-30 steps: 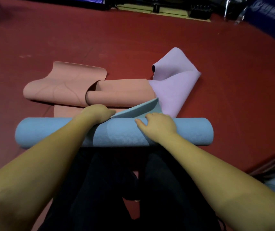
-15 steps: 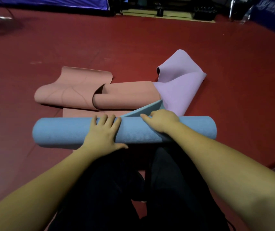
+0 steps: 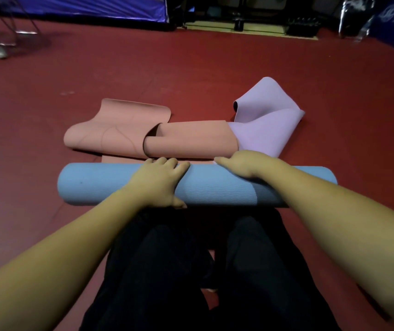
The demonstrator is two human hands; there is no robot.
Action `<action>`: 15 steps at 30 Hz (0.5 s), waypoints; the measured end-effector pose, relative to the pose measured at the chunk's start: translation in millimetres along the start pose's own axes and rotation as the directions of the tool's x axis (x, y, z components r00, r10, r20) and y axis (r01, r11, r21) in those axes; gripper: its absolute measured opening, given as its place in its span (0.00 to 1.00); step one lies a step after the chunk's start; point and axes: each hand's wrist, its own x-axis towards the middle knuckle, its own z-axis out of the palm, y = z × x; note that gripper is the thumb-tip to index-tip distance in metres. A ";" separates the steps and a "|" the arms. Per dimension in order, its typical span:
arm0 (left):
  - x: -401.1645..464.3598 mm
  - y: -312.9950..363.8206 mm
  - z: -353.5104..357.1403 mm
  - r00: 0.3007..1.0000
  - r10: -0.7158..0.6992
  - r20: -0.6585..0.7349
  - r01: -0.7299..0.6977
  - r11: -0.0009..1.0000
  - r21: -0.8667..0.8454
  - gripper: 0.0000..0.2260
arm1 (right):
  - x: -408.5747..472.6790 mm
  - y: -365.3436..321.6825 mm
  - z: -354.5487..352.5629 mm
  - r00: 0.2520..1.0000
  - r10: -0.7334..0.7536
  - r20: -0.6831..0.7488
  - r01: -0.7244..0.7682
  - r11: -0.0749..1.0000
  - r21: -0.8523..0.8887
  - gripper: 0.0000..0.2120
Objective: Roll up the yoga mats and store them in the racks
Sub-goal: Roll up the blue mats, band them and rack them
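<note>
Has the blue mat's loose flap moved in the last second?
Yes. The flap that stuck up toward the pink mat is gone, wrapped onto the blue roll.

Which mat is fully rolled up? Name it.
The blue mat, a tight roll under both hands; the pink mat and purple mat lie loosely folded behind it.
</note>
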 end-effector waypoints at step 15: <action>28.3 -17.2 -9.1 0.903 0.035 0.428 0.164 0.893 -0.418 0.38 | 10.9 6.7 15.9 0.974 -0.091 -0.207 0.095 0.995 0.009 0.21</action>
